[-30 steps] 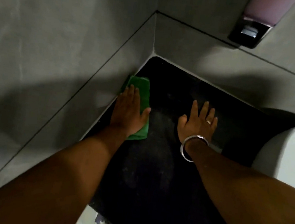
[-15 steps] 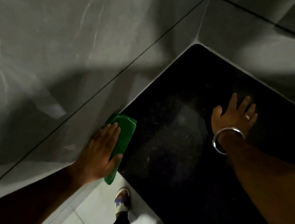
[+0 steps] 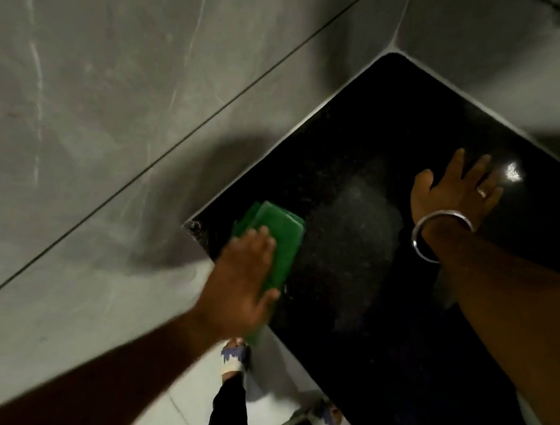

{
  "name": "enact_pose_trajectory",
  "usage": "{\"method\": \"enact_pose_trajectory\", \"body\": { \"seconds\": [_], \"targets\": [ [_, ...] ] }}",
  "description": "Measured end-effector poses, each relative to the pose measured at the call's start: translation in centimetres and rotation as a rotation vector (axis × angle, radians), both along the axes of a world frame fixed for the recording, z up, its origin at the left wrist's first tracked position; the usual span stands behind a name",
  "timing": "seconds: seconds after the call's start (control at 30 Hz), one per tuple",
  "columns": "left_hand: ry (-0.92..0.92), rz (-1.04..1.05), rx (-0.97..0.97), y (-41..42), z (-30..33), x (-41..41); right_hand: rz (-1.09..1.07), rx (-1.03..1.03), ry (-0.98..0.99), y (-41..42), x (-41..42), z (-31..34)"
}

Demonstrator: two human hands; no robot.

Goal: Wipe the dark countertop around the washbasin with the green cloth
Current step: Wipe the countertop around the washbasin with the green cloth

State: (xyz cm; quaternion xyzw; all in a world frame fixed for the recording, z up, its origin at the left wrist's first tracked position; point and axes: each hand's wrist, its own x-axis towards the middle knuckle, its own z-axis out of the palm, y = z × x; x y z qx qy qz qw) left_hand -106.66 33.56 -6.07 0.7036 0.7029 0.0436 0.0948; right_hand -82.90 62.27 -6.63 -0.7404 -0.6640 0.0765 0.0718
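Note:
The folded green cloth point(image 3: 278, 237) lies flat on the dark countertop point(image 3: 374, 125) at its front left corner, its near end hanging over the front edge. My left hand point(image 3: 243, 282) presses flat on the cloth, fingers stretched out over it. My right hand point(image 3: 456, 190) rests palm down on the bare countertop further back and to the right, fingers spread, with a ring on one finger and a metal bangle point(image 3: 439, 234) at the wrist. The washbasin is out of view.
Grey tiled walls point(image 3: 112, 96) close in the countertop on the left and at the back, meeting at the far corner. Below the front edge is a pale floor point(image 3: 194, 398) with my two sandalled feet point(image 3: 235, 356).
My left hand has dragged the cloth along the left wall from the back corner toward the front edge, then slightly right. The right hand stayed planted. The view swung left and down.

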Motion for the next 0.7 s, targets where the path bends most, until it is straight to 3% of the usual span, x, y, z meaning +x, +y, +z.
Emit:
{"method": "enact_pose_trajectory", "body": {
  "seconds": [0.13, 0.3, 0.43, 0.53, 0.6, 0.7],
  "targets": [
    [0.0, -0.121, -0.001, 1.9, -0.5, 8.9, 0.007, -0.022, -0.028, 0.0, 0.1, 0.2],
    [0.072, -0.523, -0.027, 2.4, 0.7, 0.2, 0.009, -0.031, -0.01, 0.0, 0.1, 0.2],
    [0.187, -0.282, -0.02, 5.0, 1.8, -8.8, 0.017, -0.036, -0.015, -0.1, 0.2, 0.3],
    [0.193, -0.189, -0.018, 5.1, 1.7, -9.6, 0.019, -0.034, -0.014, 0.0, 0.2, 0.4],
    [0.133, -0.067, 0.024, 3.6, 1.2, -8.4, 0.02, -0.038, -0.004, 0.0, 0.3, 0.5],
    [-0.076, 0.299, 0.001, -0.8, 0.3, -4.9, 0.032, -0.026, 0.0, -0.1, 0.1, 0.6]
  ]
}}
